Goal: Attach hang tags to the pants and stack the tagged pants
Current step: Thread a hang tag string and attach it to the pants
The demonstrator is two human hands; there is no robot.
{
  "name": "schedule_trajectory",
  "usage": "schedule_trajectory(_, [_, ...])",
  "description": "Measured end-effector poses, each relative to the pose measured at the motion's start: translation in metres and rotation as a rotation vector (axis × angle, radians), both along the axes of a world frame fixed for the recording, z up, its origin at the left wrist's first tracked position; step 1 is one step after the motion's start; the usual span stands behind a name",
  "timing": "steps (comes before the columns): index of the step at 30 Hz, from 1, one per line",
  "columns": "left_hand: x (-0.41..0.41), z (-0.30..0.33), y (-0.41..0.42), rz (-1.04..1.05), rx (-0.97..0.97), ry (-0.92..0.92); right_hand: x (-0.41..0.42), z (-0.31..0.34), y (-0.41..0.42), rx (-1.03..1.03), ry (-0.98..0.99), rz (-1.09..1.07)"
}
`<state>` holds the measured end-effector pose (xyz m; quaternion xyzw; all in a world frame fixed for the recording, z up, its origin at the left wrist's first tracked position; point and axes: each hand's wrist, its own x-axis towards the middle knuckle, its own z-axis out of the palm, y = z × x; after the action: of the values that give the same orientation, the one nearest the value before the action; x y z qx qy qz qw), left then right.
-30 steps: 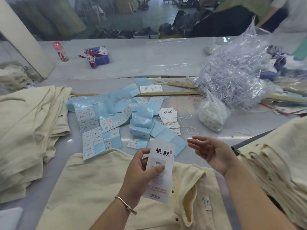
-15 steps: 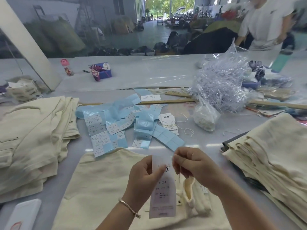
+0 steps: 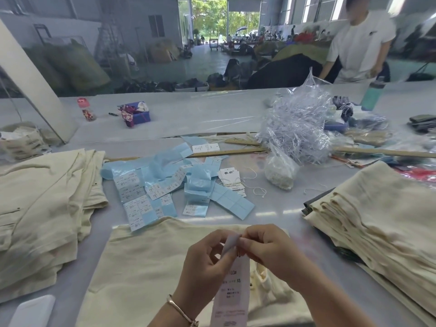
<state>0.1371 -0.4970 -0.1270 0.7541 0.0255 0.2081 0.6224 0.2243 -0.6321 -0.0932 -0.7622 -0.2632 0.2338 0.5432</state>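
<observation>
A long white hang tag (image 3: pixel 232 286) with printed text hangs upright between my hands, above cream pants (image 3: pixel 141 267) spread flat on the table in front of me. My left hand (image 3: pixel 205 267) holds the tag near its top from the left. My right hand (image 3: pixel 266 251) pinches the tag's top edge, which bends over. A pile of cream pants (image 3: pixel 42 208) lies at the left and a neat stack of folded cream pants (image 3: pixel 382 213) at the right. More hang tags (image 3: pixel 230 180) with strings lie at mid table.
Blue sticker sheets (image 3: pixel 153 185) are strewn across the middle. A bag of white fasteners (image 3: pixel 280 171) and a heap of clear plastic strips (image 3: pixel 297 128) sit behind. Wooden rulers (image 3: pixel 236 152) lie across the table. A person in a white shirt (image 3: pixel 361 41) stands far right.
My right hand came in from open air and took the tag's top edge. The tag has turned upright and dropped lower between both hands. The view has tilted up.
</observation>
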Motion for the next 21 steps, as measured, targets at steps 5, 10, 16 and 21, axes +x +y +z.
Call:
schedule_trajectory(5, [-0.001, -0.001, -0.001, -0.03, -0.24, 0.065, -0.005, 0.0, -0.011, 0.09, 0.137, -0.012])
schedule_trajectory(10, [0.001, -0.002, -0.008, -0.104, -0.306, 0.122, -0.008, -0.006, -0.023, 0.1, 0.258, 0.019])
schedule_trajectory(16, [0.012, -0.012, -0.018, 0.058, 0.219, 0.132, -0.002, -0.013, -0.041, -0.168, -0.137, -0.338])
schedule_trajectory(21, [0.027, -0.005, -0.026, 0.089, 0.361, 0.075, 0.003, -0.007, -0.046, 0.159, 0.154, -0.26])
